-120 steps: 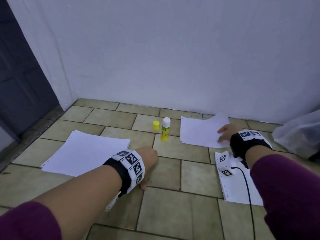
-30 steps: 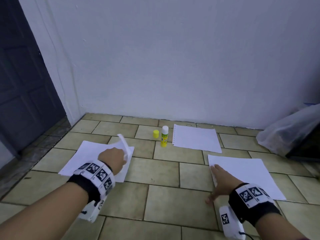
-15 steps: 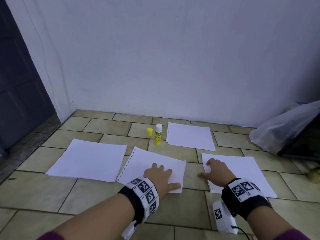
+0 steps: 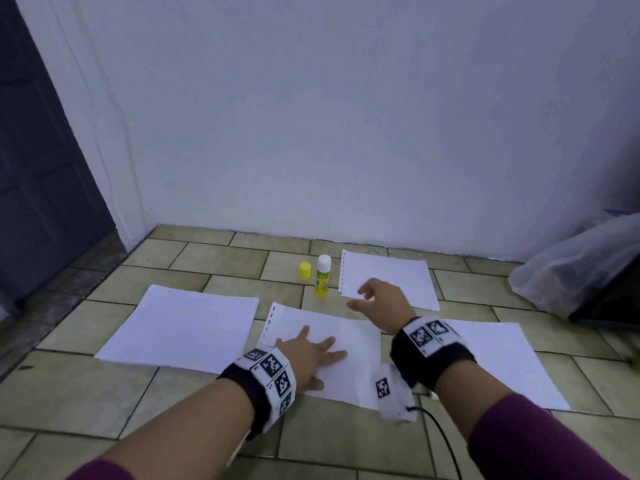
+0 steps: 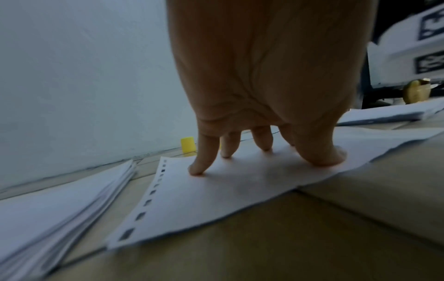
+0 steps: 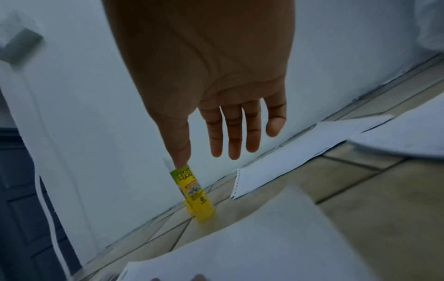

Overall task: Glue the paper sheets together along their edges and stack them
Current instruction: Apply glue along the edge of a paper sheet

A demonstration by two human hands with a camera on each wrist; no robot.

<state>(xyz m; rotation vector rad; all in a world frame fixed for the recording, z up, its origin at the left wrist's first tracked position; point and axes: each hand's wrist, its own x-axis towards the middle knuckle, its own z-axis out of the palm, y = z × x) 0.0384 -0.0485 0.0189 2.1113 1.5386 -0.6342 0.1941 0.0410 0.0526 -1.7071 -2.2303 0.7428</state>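
A single punched white sheet (image 4: pixel 349 355) (image 5: pixel 216 190) lies on the tiled floor in front of me. My left hand (image 4: pixel 308 351) (image 5: pixel 259 152) presses flat on it with spread fingers. My right hand (image 4: pixel 377 296) (image 6: pixel 230 133) hovers open above the floor, reaching toward the upright yellow glue stick (image 4: pixel 323 276) (image 6: pixel 194 192), a short way from it. Its yellow cap (image 4: pixel 304 270) (image 5: pixel 187 144) stands beside it. A thick paper stack (image 4: pixel 183 327) (image 5: pixel 52 209) lies left, another sheet (image 4: pixel 398 275) (image 6: pixel 288 157) lies by the wall, and one more paper pile (image 4: pixel 498 362) lies right.
A white wall (image 4: pixel 346 116) closes the far side, with a dark door (image 4: pixel 38 174) at the left. A clear plastic bag (image 4: pixel 575 265) and a dark object sit at the right. A black cable (image 4: pixel 446 445) runs from my right wrist.
My right hand lifted off the right-hand paper and moved forward toward the glue stick. My left hand stays pressed on the middle sheet, which it brought over from the left stack a second ago.
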